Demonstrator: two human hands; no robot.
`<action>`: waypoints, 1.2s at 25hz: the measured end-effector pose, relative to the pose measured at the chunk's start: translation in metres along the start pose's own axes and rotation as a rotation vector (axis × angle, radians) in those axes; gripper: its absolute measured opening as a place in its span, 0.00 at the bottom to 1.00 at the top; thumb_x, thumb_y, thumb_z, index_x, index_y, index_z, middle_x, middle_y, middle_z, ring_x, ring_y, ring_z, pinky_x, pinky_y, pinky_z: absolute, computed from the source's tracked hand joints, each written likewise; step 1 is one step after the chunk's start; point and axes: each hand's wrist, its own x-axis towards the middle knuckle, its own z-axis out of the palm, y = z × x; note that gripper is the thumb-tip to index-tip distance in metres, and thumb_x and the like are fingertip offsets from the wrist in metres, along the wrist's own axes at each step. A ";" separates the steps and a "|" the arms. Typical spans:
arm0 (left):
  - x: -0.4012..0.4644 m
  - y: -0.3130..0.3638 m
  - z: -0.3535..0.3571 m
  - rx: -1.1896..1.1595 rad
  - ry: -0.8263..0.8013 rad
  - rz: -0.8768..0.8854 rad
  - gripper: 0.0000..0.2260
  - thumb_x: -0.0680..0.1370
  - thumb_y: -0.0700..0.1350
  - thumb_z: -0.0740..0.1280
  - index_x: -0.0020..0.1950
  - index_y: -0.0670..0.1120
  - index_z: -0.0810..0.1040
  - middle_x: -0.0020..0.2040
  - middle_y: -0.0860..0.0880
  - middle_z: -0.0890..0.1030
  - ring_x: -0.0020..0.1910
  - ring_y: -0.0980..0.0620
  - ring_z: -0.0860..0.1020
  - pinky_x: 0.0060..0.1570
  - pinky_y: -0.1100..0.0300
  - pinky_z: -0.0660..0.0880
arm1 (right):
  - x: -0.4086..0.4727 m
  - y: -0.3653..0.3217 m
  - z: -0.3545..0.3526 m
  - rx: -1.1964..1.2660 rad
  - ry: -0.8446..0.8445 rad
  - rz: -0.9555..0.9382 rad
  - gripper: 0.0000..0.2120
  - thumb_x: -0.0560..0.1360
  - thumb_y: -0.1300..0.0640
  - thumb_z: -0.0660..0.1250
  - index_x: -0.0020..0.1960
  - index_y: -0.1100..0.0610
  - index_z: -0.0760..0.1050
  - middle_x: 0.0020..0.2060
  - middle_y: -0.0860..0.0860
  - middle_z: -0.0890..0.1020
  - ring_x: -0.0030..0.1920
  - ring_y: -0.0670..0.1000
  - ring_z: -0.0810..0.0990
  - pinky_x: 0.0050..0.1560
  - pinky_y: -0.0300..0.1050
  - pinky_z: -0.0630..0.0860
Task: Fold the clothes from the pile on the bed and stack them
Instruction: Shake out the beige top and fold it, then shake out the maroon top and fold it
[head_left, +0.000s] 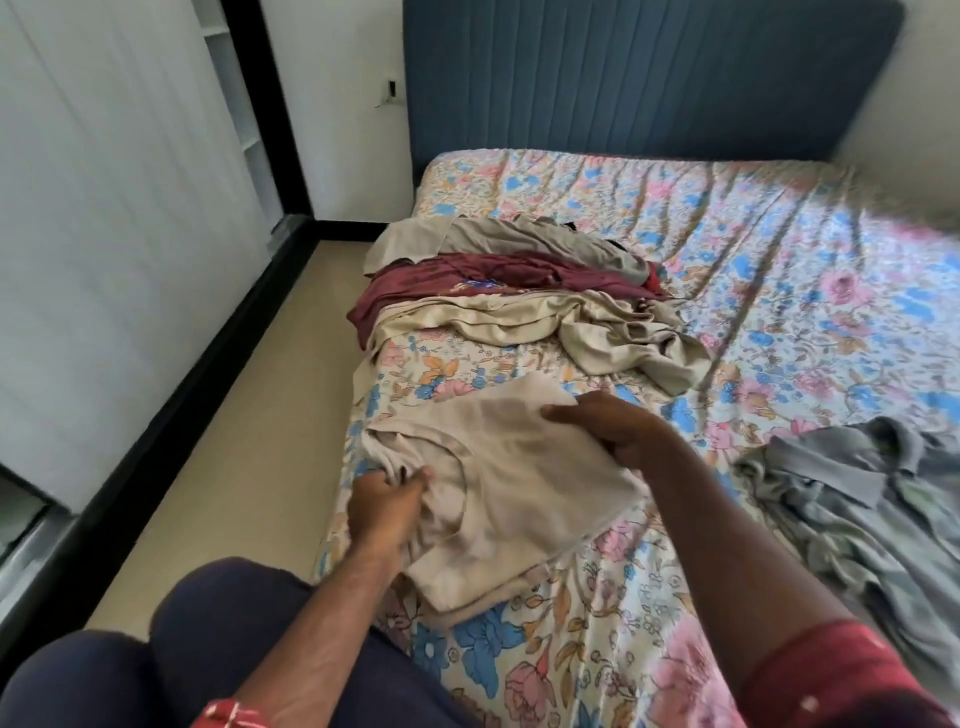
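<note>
A beige garment (498, 493) lies partly folded on the flowered bed sheet (779, 291) near the bed's left edge. My left hand (387, 501) grips a bunched part of it at its left side. My right hand (610, 423) holds the garment's upper right edge, fingers curled over the cloth. Behind it lies a loose pile: a cream garment (561, 327), a maroon garment (467, 278) and a tan garment (498, 236). A crumpled grey garment (862, 499) lies at the right.
A blue padded headboard (649, 78) stands at the far end of the bed. The beige floor (249, 415) runs along the bed's left side, bounded by a white wardrobe (114, 208) with a black base. My knees in dark trousers (182, 649) are at the bottom left.
</note>
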 end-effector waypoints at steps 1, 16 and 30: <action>0.001 0.003 0.000 -0.033 -0.004 0.052 0.07 0.76 0.46 0.76 0.45 0.43 0.83 0.40 0.46 0.85 0.37 0.48 0.83 0.41 0.55 0.81 | -0.004 0.002 0.003 0.044 0.021 -0.045 0.20 0.73 0.54 0.80 0.58 0.64 0.80 0.52 0.62 0.86 0.52 0.60 0.87 0.55 0.63 0.83; -0.101 0.167 0.261 -0.037 -0.808 0.600 0.06 0.70 0.40 0.80 0.40 0.48 0.85 0.36 0.54 0.85 0.37 0.56 0.81 0.41 0.58 0.76 | -0.195 0.140 -0.156 0.693 1.212 -0.372 0.06 0.78 0.54 0.73 0.54 0.55 0.83 0.45 0.52 0.88 0.47 0.54 0.86 0.47 0.53 0.83; -0.151 0.146 0.388 0.268 -1.018 0.771 0.19 0.69 0.40 0.82 0.58 0.44 0.84 0.54 0.50 0.84 0.54 0.56 0.80 0.55 0.61 0.75 | -0.189 0.184 -0.181 0.000 1.854 0.122 0.29 0.69 0.57 0.79 0.66 0.58 0.70 0.62 0.60 0.70 0.60 0.58 0.70 0.55 0.56 0.73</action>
